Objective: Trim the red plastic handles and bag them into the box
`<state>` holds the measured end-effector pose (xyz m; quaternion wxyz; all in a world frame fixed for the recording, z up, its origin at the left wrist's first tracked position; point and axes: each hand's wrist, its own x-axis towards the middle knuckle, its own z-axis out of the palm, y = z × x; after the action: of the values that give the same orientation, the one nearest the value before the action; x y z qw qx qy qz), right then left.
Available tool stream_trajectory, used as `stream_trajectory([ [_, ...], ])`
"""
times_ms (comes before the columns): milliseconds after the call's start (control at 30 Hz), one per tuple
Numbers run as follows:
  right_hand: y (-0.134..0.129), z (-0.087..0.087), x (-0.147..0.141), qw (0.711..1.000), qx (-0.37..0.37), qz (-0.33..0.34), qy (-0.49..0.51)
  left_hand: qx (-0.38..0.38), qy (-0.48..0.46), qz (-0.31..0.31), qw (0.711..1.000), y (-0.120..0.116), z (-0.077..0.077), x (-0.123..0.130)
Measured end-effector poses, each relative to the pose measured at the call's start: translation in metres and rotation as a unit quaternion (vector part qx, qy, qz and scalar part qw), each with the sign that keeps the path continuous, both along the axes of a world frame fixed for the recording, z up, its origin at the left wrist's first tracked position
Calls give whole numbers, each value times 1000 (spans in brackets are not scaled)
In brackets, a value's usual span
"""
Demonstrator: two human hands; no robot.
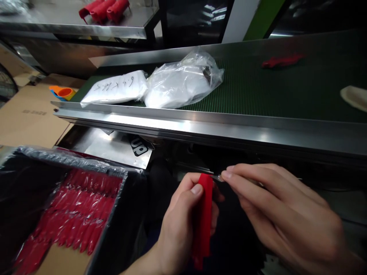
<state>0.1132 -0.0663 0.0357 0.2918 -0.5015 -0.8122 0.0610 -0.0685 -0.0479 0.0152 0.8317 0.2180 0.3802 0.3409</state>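
Edges of a long, narrow, bright-red piece [204, 217] are seen running nearly straight from a slightly rounded top to an uneven, blurred lower end, the piece being held almost upright below the belt in the closed grip of the left hand [179, 217]. By the pinching grip of the right hand [286, 210], a small, thin, silvery implement [217, 178] is held at the piece's top, though whether contact is made cannot be told.
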Motion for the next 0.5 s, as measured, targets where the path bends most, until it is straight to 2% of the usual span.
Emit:
stream_trajectory([
  [500, -6, 0, 4, 1000, 10, -1, -30, 15, 3, -6, 1000, 4, 3, 4],
])
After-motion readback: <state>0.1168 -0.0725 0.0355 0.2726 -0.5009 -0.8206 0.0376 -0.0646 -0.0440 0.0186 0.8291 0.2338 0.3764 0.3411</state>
